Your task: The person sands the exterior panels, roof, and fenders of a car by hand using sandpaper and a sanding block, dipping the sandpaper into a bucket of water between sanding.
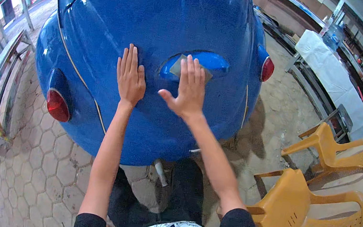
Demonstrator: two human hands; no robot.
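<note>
While your right hand [189, 90] presses a grey sheet [178, 66], which looks like sandpaper, flat against the rear lid of the blue car [161, 8], the work reads as under way rather than finished. The sheet sits on the raised housing [212, 61] at the middle of the lid, mostly covered by your fingers, with only its far-left corner showing. Around that housing the paint looks slightly duller than the glossy panel farther up, so I judge the rubbing to have covered only this small patch. The wide curve above and the flanks toward both tail lamps [57, 105] appear untouched, though glare makes this hard to be sure of.

Your right hand lies palm down, fingers spread and pointing away from you, thumb stretched out to the left; it pins the sheet by pressure, not by a closed grasp. Your left hand [131, 75] rests flat on bare paint just left of the housing, fingers together and straight, holding nothing, seemingly bracing you. Both forearms reach forward nearly straight from the near edge. Two yellow plastic chairs [314, 215] stand well apart on the right.
</note>
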